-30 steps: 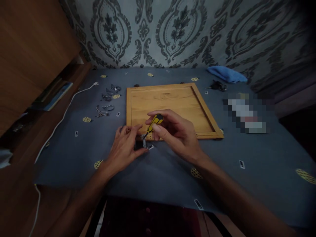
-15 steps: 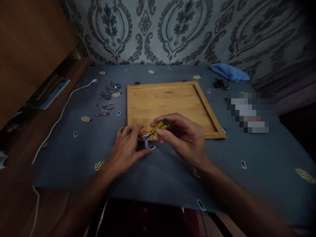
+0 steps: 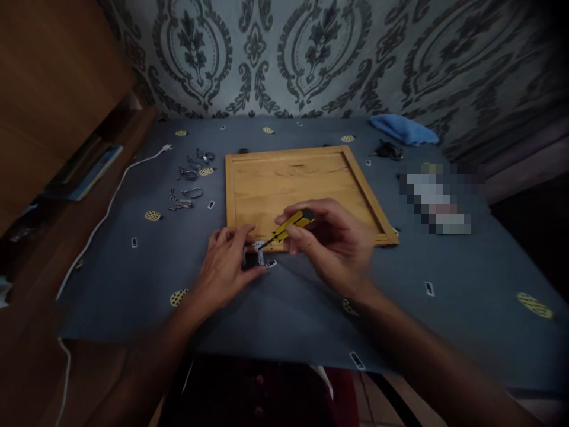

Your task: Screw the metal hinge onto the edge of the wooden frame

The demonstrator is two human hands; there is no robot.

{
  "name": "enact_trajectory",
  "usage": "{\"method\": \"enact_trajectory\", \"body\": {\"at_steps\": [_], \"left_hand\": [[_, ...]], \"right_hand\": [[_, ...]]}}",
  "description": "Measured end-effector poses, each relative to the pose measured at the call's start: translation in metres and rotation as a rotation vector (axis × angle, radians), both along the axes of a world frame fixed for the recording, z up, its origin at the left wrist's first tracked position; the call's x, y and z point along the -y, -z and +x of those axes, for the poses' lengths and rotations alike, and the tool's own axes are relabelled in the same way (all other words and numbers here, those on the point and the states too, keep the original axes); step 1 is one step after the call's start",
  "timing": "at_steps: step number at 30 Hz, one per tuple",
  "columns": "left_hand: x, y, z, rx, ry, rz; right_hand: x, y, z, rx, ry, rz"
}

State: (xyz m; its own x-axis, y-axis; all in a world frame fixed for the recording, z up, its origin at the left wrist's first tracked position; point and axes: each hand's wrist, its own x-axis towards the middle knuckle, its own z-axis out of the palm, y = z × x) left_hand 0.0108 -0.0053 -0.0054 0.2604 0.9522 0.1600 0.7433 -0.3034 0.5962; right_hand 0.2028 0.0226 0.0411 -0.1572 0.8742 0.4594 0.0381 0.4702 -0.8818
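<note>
My right hand is closed around the handle of a yellow-and-black screwdriver. The thin dark shaft slants down to the left, its tip at a small shiny metal piece. Thumb and fingers of my left hand curl around this piece, low over the cloth at the near edge of a wooden board with a raised frame. What kind of metal part it is I cannot make out, as the fingers cover some of it. Whether the tip sits in a screw is too small to tell.
Several small metal clips and rings lie on the patterned tablecloth at the left, beside a white cable. At the back right are a blue cloth and a dark object. A blurred-out item lies at the right.
The screwdriver handle has shifted slightly right and away from the metal piece, showing more shaft. My left hand keeps its hold. The whole view has moved a little.
</note>
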Motion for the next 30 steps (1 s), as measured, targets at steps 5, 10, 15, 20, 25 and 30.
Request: {"method": "enact_trajectory", "body": {"at_steps": [5, 10, 15, 20, 25, 30], "left_hand": [[0.002, 0.001, -0.001, -0.002, 0.011, 0.021], [0.002, 0.005, -0.001, -0.013, 0.002, 0.049], [0.002, 0.006, -0.001, -0.025, 0.002, 0.046], [0.002, 0.005, -0.001, -0.035, 0.015, 0.065], [0.002, 0.007, -0.001, -0.042, 0.018, 0.073], [0.002, 0.007, -0.001, -0.041, 0.018, 0.064]], "right_hand": [[-0.002, -0.007, 0.0, -0.055, 0.086, -0.002], [-0.005, 0.002, -0.002, -0.055, 0.003, 0.006], [-0.007, 0.009, -0.002, -0.01, 0.01, 0.048], [-0.009, 0.012, -0.002, -0.005, 0.007, 0.039], [-0.009, 0.013, -0.004, 0.001, 0.008, 0.04], [-0.01, 0.014, -0.003, 0.018, 0.011, 0.054]]}}
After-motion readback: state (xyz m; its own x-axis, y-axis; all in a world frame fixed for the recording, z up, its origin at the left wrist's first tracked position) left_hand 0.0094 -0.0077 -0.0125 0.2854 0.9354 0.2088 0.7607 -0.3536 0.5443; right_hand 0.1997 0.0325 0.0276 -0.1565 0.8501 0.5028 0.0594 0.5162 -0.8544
